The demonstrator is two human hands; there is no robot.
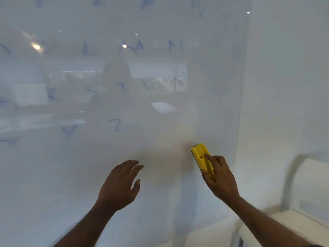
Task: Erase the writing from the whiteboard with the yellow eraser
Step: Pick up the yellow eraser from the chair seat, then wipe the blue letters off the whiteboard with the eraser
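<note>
The right hand (219,177) pinches the yellow eraser (202,157) flat to the whiteboard (160,122) – seemingly to wipe the faint blue letters (115,124) up-left of it – while the left hand (121,184) hovers spread, empty.

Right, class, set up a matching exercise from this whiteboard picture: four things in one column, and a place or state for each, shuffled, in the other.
Things:
1. yellow eraser
2. left hand
3. blue letter N
4. blue letter Y

Places or states:
a. open, holding nothing
b. gripped in the right hand
c. written on the whiteboard, upper middle
d. written lower down, to the left

Pairs: 1-b, 2-a, 3-c, 4-d
</note>
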